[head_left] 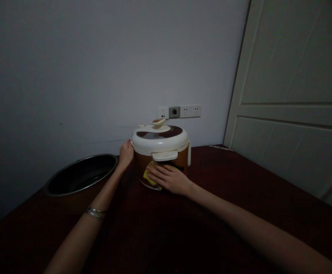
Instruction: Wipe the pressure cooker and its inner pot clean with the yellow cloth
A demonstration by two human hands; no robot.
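An electric pressure cooker with a white lid and a brown body stands upright on the dark red table. My left hand is closed at its left side, where the side handle sits; the fingertips are partly hidden. Against the lower front of the cooker, my right hand presses a yellow cloth, fingers stretched over it. The front handle juts out just above that hand. Part of the cooker's front is covered by the hand and cloth.
To the left stands a large dark pot with a metal rim. Behind the cooker, wall sockets are set in the pale wall. A panelled door rises at the right, beside the table.
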